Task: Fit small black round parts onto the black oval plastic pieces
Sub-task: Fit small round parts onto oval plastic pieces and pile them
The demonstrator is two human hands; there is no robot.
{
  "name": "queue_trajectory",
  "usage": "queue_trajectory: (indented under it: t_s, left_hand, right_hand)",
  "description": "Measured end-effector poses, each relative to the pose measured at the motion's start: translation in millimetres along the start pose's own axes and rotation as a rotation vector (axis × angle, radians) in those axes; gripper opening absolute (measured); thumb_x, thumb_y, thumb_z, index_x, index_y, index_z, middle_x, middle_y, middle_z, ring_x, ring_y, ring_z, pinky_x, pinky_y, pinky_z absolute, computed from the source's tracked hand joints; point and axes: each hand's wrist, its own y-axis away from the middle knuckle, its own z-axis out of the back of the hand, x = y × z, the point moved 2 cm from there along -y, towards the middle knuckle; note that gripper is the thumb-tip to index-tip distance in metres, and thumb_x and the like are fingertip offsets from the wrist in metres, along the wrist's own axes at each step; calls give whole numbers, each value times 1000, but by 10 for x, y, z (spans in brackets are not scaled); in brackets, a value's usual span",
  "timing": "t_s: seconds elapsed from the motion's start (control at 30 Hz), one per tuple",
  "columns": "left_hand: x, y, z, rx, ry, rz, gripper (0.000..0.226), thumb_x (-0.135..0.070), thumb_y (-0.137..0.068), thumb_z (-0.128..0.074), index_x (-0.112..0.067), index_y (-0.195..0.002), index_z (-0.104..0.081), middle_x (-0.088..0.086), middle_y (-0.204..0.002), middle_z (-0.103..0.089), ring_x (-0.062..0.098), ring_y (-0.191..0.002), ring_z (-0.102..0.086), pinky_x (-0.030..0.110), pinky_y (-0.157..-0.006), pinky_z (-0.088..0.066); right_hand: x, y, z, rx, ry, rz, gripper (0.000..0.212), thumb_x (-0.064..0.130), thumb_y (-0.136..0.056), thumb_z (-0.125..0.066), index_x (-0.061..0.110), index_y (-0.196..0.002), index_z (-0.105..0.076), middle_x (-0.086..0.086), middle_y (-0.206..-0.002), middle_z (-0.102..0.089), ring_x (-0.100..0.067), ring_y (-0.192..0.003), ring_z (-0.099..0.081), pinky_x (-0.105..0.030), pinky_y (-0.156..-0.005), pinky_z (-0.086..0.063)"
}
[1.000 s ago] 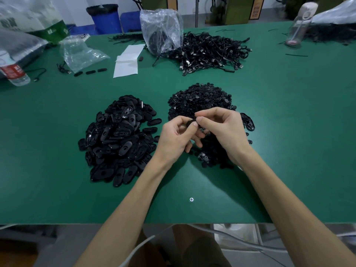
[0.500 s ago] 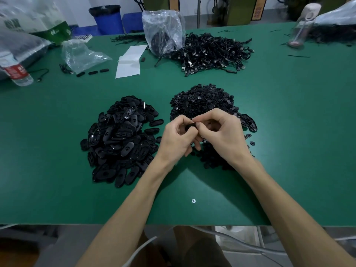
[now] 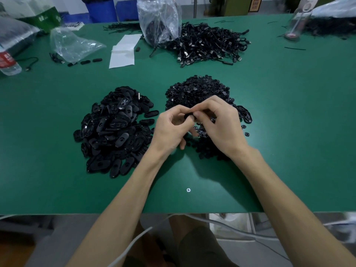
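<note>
— Over the near side of the heap of round parts, what is held?

— One small black piece, pinched between the fingertips of both hands. The left hand has its grip closed on it with thumb and forefinger. The right hand pinches it from the other side. Whether a round part is seated in it, I cannot tell.

— How will it handle?

— Light, stiff, smooth plastic, I judge, and apt to slip or flick away. Hold the oval by its long edges and press the round part in squarely.

— And around?

— Left of that heap lies the heap of oval pieces, just apart from it. Behind it is a tangle of cables on the green worktop.
</note>
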Motion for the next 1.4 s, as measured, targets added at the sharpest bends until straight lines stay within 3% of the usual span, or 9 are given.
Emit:
queue_trajectory:
  t_s: [0.2, 0.37, 0.47, 0.83, 0.97, 1.07, 1.13, 1.23, 1.4]
  left_hand:
    - [20, -6, 7, -57, -61, 0, 12, -9, -99, -65, -20, -100, -72, 14, -74, -73, 49, -72, -71, 28, -36, -45]
    - [63, -28, 30, -15, -4, -4, 7, -15, -100, -70, -12, -105, -73, 11, -71, -71, 28, -61, -70, 25, -36, -43]
    - [81, -42, 48, -8, 64, 30, 12, -19, -98, -73, -11, -107, -76, 12, -73, -71, 29, -60, -64, 24, -38, -42]
    - [114, -34, 10, -78, -79, 17, 11, -16, -101, -68, -7, -106, -71, 9, -59, -65, 16, -39, -52, 24, -35, -38]
    - [10, -32, -6, -214, -221, -79, 10, -11, -102, -64, -11, -110, -71, 12, -104, -69, 14, -74, -74, 25, -53, -53]
    - [-96, -59, 183, -408, -551, -120, 19, -7, -105, -55, -12, -117, -70, 2, -117, -65, 10, -96, -68, 23, -88, -55]
    - [-116, -146, 401, -445, -837, -46, 22, -7, -105, -55, -10, -122, -68, 7, -123, -62, 18, -112, -60, 28, -102, -47]
    - [-58, -247, 613, -327, -1192, 130, 30, -22, -104, -61, -10, -132, -67, 16, -132, -59, 34, -125, -50, 42, -107, -39]
    - [12, -305, 660, -307, -1214, 104, 28, -23, -102, -66, -12, -127, -72, 12, -124, -69, 33, -119, -58, 45, -107, -39]
  right_hand:
    - [-3, 8, -31, -2, 86, 69, 10, 3, -97, -67, 3, -102, -75, -7, -99, -66, -16, -90, -62, -14, -82, -46]
    - [-20, 9, -1, -51, 32, 15, 10, 3, -96, -68, 5, -102, -76, -3, -98, -67, -2, -86, -61, -11, -79, -44]
    - [-30, 0, 2, -77, -4, -45, 10, 4, -95, -70, 7, -101, -77, 0, -96, -68, 5, -85, -60, -8, -78, -43]
    - [-52, -3, -25, -47, -47, -73, 10, 3, -95, -69, 6, -101, -76, -2, -97, -68, -3, -85, -62, -13, -79, -46]
    - [-107, -47, 61, -191, 28, -86, 11, 4, -94, -69, 8, -101, -76, -1, -99, -69, -5, -91, -62, -12, -85, -44]
    - [-273, -78, 218, -373, 127, -236, 13, 4, -97, -63, 8, -104, -73, -5, -105, -67, -19, -99, -63, -26, -94, -48]
    - [-391, -81, 293, -404, 189, -366, 17, 5, -100, -56, 8, -107, -72, -5, -108, -62, -26, -106, -60, -26, -94, -43]
    - [-501, -70, 326, -393, 250, -499, 26, 3, -102, -48, 10, -108, -72, -6, -113, -56, -27, -115, -53, -15, -89, -29]
    - [-562, -29, 319, -337, 310, -645, 36, 0, -98, -42, 7, -117, -72, -15, -128, -55, -30, -127, -42, -28, -95, -34]
